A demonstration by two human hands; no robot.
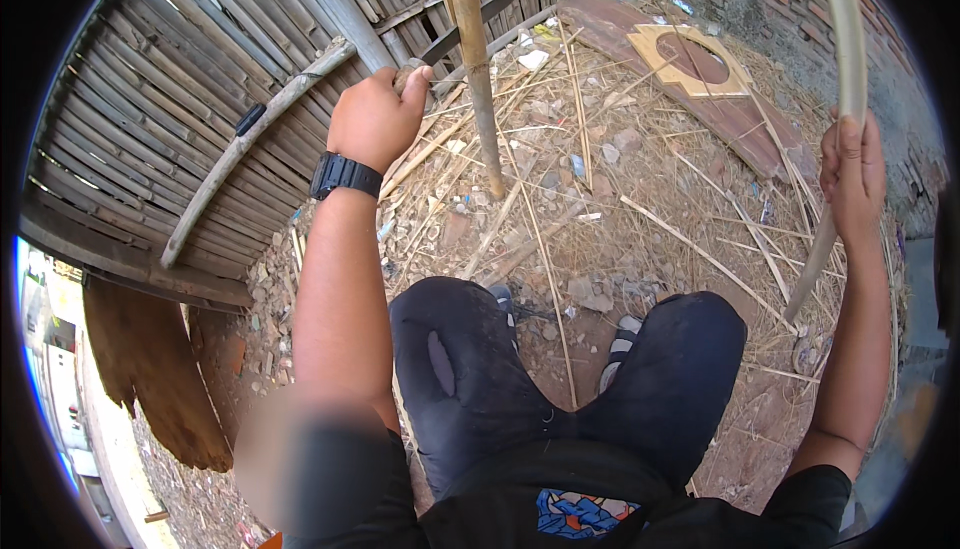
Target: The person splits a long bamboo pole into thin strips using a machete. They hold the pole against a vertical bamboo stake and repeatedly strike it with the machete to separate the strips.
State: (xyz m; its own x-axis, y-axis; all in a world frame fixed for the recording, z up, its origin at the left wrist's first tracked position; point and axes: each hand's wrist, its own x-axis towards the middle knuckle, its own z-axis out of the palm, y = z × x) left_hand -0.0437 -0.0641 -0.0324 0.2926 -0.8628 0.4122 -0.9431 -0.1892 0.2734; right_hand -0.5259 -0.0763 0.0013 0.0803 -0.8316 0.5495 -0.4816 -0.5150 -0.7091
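While the left hand (377, 119) grips a knife (501, 2), the right hand (853, 174) holds a stick (850, 49)

Where the left hand is raised, at the upper middle of the view, its fingers are clenched around the handle of the knife — a long, dark blade that points up and to the right. As seen from the head, the blade passes behind the pole (480, 99); whether the two touch cannot be told from this angle. The pole leans slightly, with its lower end at or just above the ground ahead of the feet. Its upper part leaves the view, and what supports it is not shown.

The right hand, well apart at the right side, is wrapped around the stick. The stick extends beyond the upper edge of the view; its lower end reaches down toward the strips (700, 259) on the ground. Beyond the strips lies a board (745, 129), and to the left stands a fence (230, 39).

Judged from the two grips, the step in hand appears to be positioning before a cut — knife and stick ready but apart. If the stick is the workpiece, the next move calls for bringing it within reach of the blade, with its lower end braced, and keeping the right hand and both knees (690, 349) out of the cutting line.
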